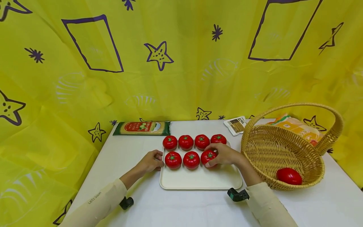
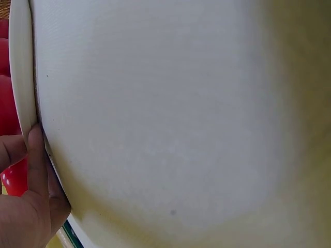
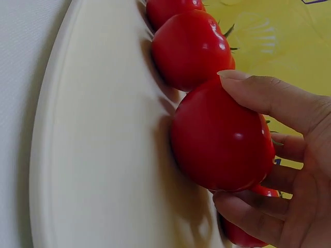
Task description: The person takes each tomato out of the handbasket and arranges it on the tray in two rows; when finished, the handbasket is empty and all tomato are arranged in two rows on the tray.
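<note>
Two rows of red tomatoes with green stems sit on a cream tray (image 1: pixel 198 181), four at the back would be several. My right hand (image 1: pixel 225 154) holds the rightmost front-row tomato (image 3: pixel 222 137), thumb on one side and fingers round the other; it sits at the tray surface, beside its neighbour tomato (image 1: pixel 191 160). With thumb and fingers, my left hand (image 1: pixel 150 161) pinches the tray's left rim (image 2: pixel 23 77). Another red tomato (image 1: pixel 289 176) lies in the wicker basket (image 1: pixel 272 151) to the right.
A green and gold Olivoila package (image 1: pixel 141 127) lies at the back left. Behind the tray is a small white packet (image 1: pixel 236 125), and an orange bag (image 1: pixel 297 126) stands behind the basket. The basket's tall handle arches up. A yellow patterned curtain (image 1: pixel 181 85) closes off the back.
</note>
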Motion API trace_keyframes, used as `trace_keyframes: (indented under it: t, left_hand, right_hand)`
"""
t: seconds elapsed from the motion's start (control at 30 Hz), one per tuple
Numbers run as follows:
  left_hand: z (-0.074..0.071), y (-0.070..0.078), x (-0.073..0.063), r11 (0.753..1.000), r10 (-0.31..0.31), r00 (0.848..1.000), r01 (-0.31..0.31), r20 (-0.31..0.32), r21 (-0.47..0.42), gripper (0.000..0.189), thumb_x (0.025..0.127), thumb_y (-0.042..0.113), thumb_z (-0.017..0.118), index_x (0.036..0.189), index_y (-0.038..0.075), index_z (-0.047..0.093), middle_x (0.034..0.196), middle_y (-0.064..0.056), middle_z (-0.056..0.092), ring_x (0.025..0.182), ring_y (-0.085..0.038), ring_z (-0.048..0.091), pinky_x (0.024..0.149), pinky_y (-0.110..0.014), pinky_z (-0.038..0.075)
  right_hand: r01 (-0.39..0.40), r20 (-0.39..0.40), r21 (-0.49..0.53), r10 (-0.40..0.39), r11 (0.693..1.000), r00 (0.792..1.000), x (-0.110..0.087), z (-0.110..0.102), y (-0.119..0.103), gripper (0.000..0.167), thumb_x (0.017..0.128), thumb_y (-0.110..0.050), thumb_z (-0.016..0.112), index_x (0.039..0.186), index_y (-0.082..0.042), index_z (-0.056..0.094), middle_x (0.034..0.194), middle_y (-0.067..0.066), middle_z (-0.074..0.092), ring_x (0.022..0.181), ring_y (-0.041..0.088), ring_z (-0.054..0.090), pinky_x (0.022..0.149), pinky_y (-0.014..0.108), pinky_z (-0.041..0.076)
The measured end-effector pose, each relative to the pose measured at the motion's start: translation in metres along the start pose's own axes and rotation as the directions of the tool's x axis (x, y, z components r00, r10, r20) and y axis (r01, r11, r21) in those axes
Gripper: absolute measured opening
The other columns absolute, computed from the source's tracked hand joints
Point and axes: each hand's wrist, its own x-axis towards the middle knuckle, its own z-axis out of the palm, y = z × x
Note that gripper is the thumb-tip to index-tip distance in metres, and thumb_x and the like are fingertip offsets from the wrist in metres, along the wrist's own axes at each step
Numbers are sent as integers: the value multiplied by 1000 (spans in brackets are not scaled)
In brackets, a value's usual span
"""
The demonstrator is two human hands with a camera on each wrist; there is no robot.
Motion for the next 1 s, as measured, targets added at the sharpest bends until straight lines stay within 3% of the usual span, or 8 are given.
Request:
trace_keyframes:
  t: [0.63, 1.0]
  left_hand:
    - [0, 0, 0, 1000, 1, 1000, -1, 2, 7, 46, 82, -5, 68, 126, -5, 54, 102, -13, 55, 84, -21, 59, 69, -32, 62]
    - [0, -1, 0, 1000, 5, 1000, -5, 2, 15, 46, 83, -4, 68, 127, -5, 54, 104, -13, 55, 84, -21, 59, 70, -32, 62]
  right_hand:
    - [-28, 60, -44, 31, 999, 998, 0, -7, -4, 64, 73, -31, 89, 129, -13, 64, 131, 13, 62, 120, 32, 56, 103, 55, 48]
    - [-3, 61, -10, 3, 1000, 998, -8, -17, -9, 69, 75, -26, 88, 133, -2, 58, 130, 20, 62, 120, 36, 56, 105, 55, 47]
